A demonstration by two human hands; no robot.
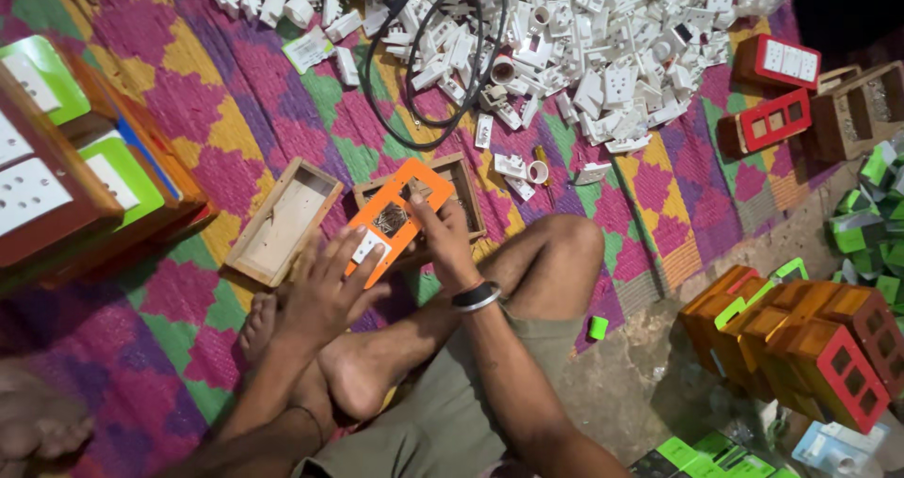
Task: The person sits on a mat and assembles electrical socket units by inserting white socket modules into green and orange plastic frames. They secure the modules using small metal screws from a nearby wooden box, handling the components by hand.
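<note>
Now, notes from beside the mat:

Held piece: orange plate (393, 216), a flat rectangular frame with cut-out windows and one white switch module (369, 246) seated in its near end.
Where it sits: over the front edge of an open wooden box (463, 184), above the person's crossed legs, between the two hands.
Long axis: runs diagonally, near-left end low by the left hand, far-right end up toward the heap of white parts.
Left hand (325, 290): under and against the near end of the plate, fingers spread flat, fingertips at the white module; it props rather than pinches.
Right hand (443, 238): on the plate's right long edge, fingers curled down onto it, thumb side pressing; whether anything small is pinched between the fingertips I cannot tell.
Nearer hand: both touch the plate; the left covers the fitted end, the right sits beside the empty windows at mid-length.
Which way from the grip: the open windows lie up and left of the right fingertips, just beside them.
Look of the plate: bright orange, thin, matte, corners squared; box contents show through the middle window.
Wrist: dark band with a pale stripe (476, 296) on the right.
Nearby: second, shallower wooden tray (282, 219) just left of the plate, tilted the same way.
Farther: heap of white switch parts (603, 45) with a black cable (428, 59) looped across it, well apart from the hands.
Right side: finished orange and red boxes (810, 332) stacked on bare floor.
</note>
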